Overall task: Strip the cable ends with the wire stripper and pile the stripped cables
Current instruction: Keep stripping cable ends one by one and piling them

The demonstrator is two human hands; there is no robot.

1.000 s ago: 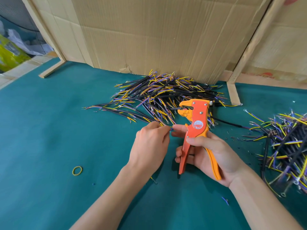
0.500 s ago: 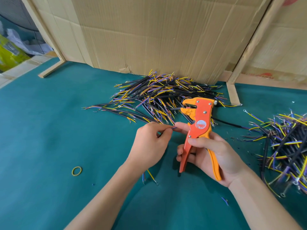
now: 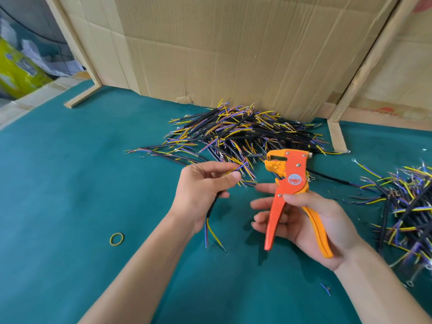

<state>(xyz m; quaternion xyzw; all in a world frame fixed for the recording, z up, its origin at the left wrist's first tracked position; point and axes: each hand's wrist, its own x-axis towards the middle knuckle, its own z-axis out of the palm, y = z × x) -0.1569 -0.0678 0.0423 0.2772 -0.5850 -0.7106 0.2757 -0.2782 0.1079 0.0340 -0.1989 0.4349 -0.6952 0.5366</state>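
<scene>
table (image 3: 70, 183): we see matt teal cloth, felt-like and even
wire stripper (image 3: 289, 181): we see smooth orange plastic with a slight sheen, small bright metal rivets and a round paper-like label
cables (image 3: 238, 134): we see smooth black sheaths, glossy yellow and blue cores
back wall (image 3: 233, 54): we see matt brown corrugated cardboard, creased
rubber band (image 3: 116, 239): we see dull yellow rubber near the table's left edge

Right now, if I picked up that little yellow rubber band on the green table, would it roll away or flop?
The rubber band lies flat as a thin loop on the table, so it probably won't roll. It looks thin and would likely sag and bend between your fingers. It seems very light for its size, so a push would probably just slide it on the cloth.
</scene>
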